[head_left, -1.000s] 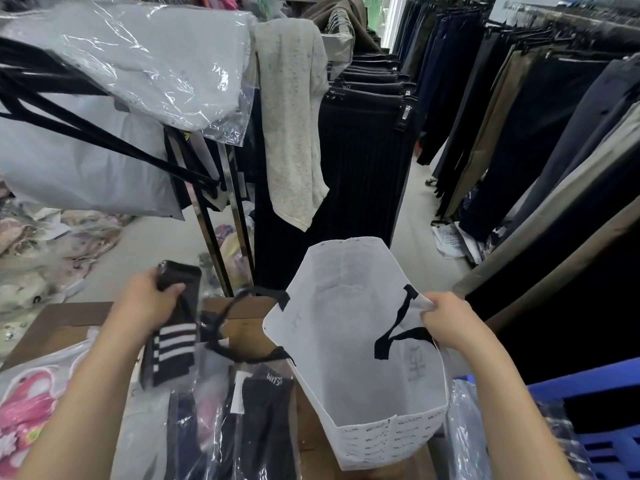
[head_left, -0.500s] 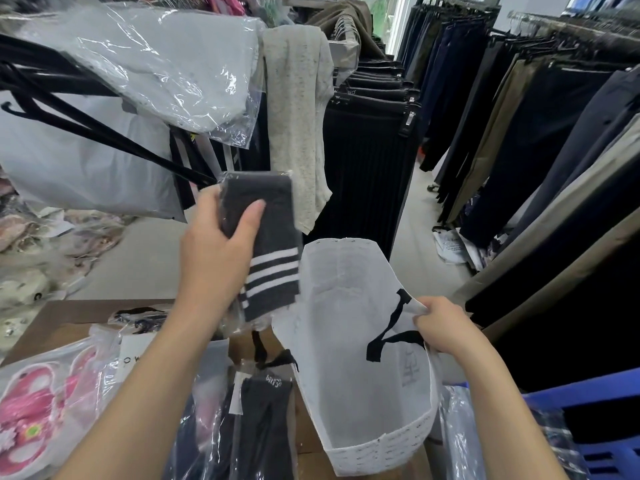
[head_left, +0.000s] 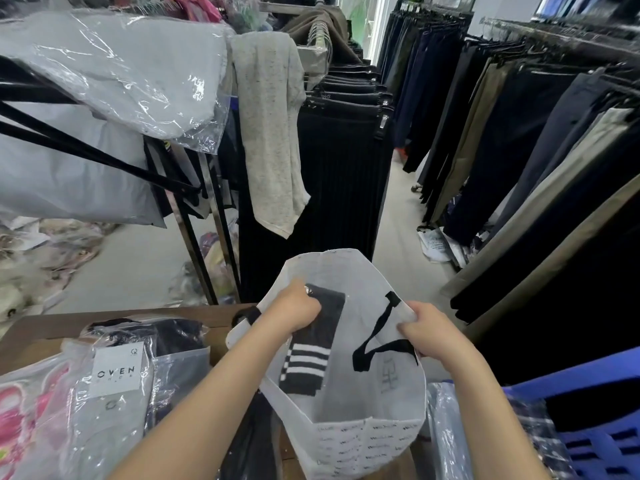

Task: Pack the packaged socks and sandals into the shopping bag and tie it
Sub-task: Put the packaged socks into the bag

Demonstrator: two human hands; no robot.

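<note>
Right now, in the head view, the white shopping bag [head_left: 346, 441] stands open between the two forearms, its mouth spread wide. The left hand [head_left: 298, 311] reaches inside the mouth from the near-left rim, fingers curled round the top end of a dark pack of socks [head_left: 308, 358] with white stripes. That pack hangs below the hand, already within the bag's walls; nothing else shows inside. The right hand [head_left: 429, 332] pinches the opposite rim, fingers closed on the fabric by the black handle [head_left: 377, 344], which droops into the bag just left of that hand. Left of the left forearm, on the brown table [head_left: 41, 327], lie more sock packs [head_left: 117, 375] in clear plastic, and further left the pink sandals [head_left: 17, 410] in their own wrapper. Below and right of the right forearm sits a blue crate [head_left: 588, 441].
</note>
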